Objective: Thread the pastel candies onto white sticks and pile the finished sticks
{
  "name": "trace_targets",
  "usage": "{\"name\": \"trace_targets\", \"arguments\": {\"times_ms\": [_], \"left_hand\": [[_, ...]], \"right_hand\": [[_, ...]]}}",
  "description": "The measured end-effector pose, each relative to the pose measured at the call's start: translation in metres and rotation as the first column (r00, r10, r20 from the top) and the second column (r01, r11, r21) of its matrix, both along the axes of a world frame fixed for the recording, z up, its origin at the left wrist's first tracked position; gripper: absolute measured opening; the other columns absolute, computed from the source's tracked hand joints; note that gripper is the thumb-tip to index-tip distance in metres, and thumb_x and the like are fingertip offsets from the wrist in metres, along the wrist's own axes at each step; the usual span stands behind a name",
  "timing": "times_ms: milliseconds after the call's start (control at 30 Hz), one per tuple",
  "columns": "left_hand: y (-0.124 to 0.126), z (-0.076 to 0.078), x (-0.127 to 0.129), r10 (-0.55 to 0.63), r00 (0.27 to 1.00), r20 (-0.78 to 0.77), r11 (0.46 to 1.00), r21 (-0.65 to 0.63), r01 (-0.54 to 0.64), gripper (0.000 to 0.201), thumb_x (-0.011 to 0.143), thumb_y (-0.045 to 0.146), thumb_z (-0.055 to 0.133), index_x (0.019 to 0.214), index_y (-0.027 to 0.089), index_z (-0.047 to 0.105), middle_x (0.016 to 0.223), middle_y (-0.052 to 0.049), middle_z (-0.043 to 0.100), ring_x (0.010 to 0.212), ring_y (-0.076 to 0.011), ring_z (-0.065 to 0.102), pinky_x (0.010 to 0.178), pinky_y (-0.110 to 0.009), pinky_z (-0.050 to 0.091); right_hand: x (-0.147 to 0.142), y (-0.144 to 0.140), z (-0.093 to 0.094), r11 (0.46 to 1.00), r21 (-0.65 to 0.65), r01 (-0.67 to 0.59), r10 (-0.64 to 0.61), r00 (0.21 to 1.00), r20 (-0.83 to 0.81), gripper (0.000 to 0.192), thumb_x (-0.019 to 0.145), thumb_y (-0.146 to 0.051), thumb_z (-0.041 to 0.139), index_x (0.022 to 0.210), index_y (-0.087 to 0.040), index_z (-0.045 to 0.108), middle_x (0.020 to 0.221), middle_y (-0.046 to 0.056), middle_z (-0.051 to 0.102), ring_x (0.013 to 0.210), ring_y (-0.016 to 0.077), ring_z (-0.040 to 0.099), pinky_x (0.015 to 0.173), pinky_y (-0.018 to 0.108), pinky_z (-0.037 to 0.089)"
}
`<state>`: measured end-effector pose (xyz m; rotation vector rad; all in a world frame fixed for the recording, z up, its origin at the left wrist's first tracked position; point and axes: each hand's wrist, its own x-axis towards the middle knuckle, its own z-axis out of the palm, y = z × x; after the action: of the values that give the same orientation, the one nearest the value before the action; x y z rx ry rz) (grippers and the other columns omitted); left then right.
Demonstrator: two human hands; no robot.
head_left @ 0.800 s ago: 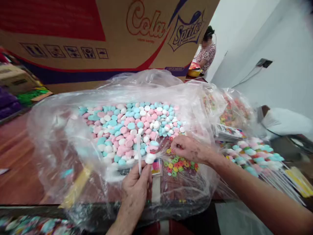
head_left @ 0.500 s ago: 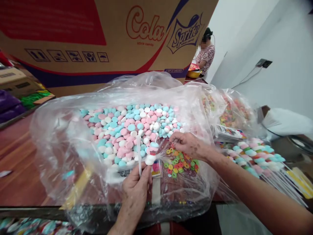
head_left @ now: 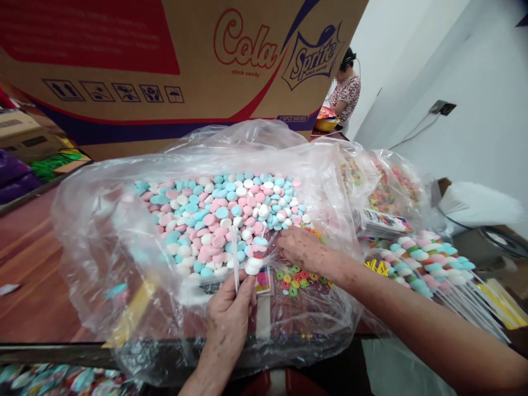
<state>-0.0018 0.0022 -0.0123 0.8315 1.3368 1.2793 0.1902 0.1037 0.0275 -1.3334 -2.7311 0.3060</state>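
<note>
Pinched firmly between thumb and fingers in the head view, a white stick (head_left: 235, 253) stands nearly upright in the left hand (head_left: 231, 313), perhaps with another alongside; a short candy stack (head_left: 254, 266), pale with a red ring in it, sits just right of that thumb. The right hand (head_left: 307, 250) reaches in from the right, fingertips bunched low over the O-shaped gummies (head_left: 295, 281); whether they have hold of one cannot be told, since the hand hides them.

For this picking step, the person would probably do best with a light fingertip pinch, singling out one ring by its rim so the hole stays round. Holding the left wrist steady, stack clear of the loose film, would likely help too.

The gummies look glossy, rubbery and slightly translucent, in green, yellow, orange and red, lying to the near right of the button-shaped marshmallows (head_left: 218, 212), which are matt, domed and powdery in pink, blue and white. Around both, a clear plastic bag (head_left: 99, 236) crumples over the smooth reddish tabletop (head_left: 33, 269). Farther right lie filled marshmallow skewers (head_left: 435, 261); a corrugated carton (head_left: 185, 55) walls off the far side
</note>
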Motion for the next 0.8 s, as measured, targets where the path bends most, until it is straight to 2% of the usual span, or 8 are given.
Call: {"name": "trace_targets", "arguments": {"times_ms": [167, 267, 367, 467, 567, 667, 800], "left_hand": [[0.000, 0.002, 0.001, 0.004, 1.000, -0.014, 1.000, -0.004, -0.004, 0.034, 0.078, 0.050, 0.070, 0.089, 0.018, 0.068, 0.050, 0.008, 0.048, 0.041, -0.0063, 0.035, 0.038, -0.016, 0.023], [-0.001, 0.006, 0.001, 0.000, 0.999, -0.033, 1.000, -0.008, 0.000, 0.038, 0.076, 0.053, 0.070, 0.089, 0.018, 0.069, 0.050, 0.008, 0.048, 0.042, -0.0074, 0.036, 0.039, -0.017, 0.024], [-0.001, 0.009, 0.001, -0.006, 0.997, -0.075, 1.000, -0.026, 0.004, 0.043, 0.072, 0.057, 0.071, 0.087, 0.016, 0.070, 0.048, 0.007, 0.047, 0.041, -0.0082, 0.034, 0.039, -0.019, 0.024], [-0.001, 0.010, 0.003, -0.004, 0.995, -0.098, 1.000, -0.028, 0.001, 0.051, 0.068, 0.061, 0.072, 0.088, 0.015, 0.072, 0.046, 0.006, 0.046, 0.040, -0.0084, 0.032, 0.039, -0.020, 0.022], [0.000, 0.009, 0.004, 0.016, 0.992, -0.121, 1.000, -0.009, -0.017, 0.053, 0.067, 0.063, 0.071, 0.089, 0.015, 0.074, 0.046, 0.006, 0.047, 0.040, -0.0085, 0.030, 0.039, -0.020, 0.021], [0.001, 0.008, 0.003, -0.009, 0.989, -0.146, 1.000, -0.009, 0.008, 0.050, 0.068, 0.061, 0.070, 0.089, 0.016, 0.076, 0.045, 0.006, 0.047, 0.040, -0.0093, 0.031, 0.039, -0.020, 0.023], [0.000, 0.011, 0.001, -0.044, 0.982, -0.185, 0.999, 0.010, 0.047, 0.041, 0.072, 0.053, 0.069, 0.090, 0.017, 0.077, 0.047, 0.005, 0.047, 0.043, -0.0114, 0.035, 0.041, -0.021, 0.027]], "right_hand": [[-0.002, -0.016, -0.004, 0.995, -0.097, 0.017, -0.035, 0.983, -0.183, 0.016, 0.085, -0.009, 0.050, 0.093, -0.018, 0.061, 0.104, 0.009, 0.061, 0.104, 0.0234, 0.051, 0.100, 0.041, 0.036], [-0.004, -0.020, 0.004, 0.982, -0.174, 0.079, -0.136, 0.930, -0.342, 0.017, 0.079, -0.008, 0.053, 0.091, -0.018, 0.060, 0.099, 0.007, 0.063, 0.099, 0.0224, 0.054, 0.097, 0.040, 0.039], [-0.002, -0.014, 0.014, 0.944, -0.294, 0.150, -0.288, 0.809, -0.513, 0.018, 0.081, -0.016, 0.052, 0.097, -0.019, 0.060, 0.087, 0.003, 0.063, 0.081, 0.0175, 0.059, 0.077, 0.032, 0.048], [0.001, -0.007, 0.022, 0.892, -0.431, 0.139, -0.414, 0.638, -0.650, 0.018, 0.085, -0.025, 0.050, 0.098, -0.018, 0.059, 0.079, 0.001, 0.064, 0.069, 0.0139, 0.061, 0.064, 0.026, 0.049], [-0.001, -0.005, 0.026, 0.848, -0.524, 0.081, -0.494, 0.480, -0.725, 0.016, 0.082, -0.031, 0.055, 0.091, -0.018, 0.061, 0.074, 0.000, 0.064, 0.066, 0.0133, 0.062, 0.063, 0.026, 0.051], [-0.005, -0.006, 0.028, 0.822, -0.569, 0.037, -0.542, 0.360, -0.759, 0.017, 0.079, -0.033, 0.062, 0.087, -0.018, 0.061, 0.074, -0.001, 0.064, 0.064, 0.0124, 0.062, 0.063, 0.026, 0.051], [-0.010, -0.007, 0.028, 0.817, -0.576, -0.005, -0.550, 0.289, -0.784, 0.020, 0.075, -0.033, 0.068, 0.087, -0.018, 0.063, 0.074, -0.001, 0.064, 0.062, 0.0110, 0.061, 0.063, 0.026, 0.051]]}}
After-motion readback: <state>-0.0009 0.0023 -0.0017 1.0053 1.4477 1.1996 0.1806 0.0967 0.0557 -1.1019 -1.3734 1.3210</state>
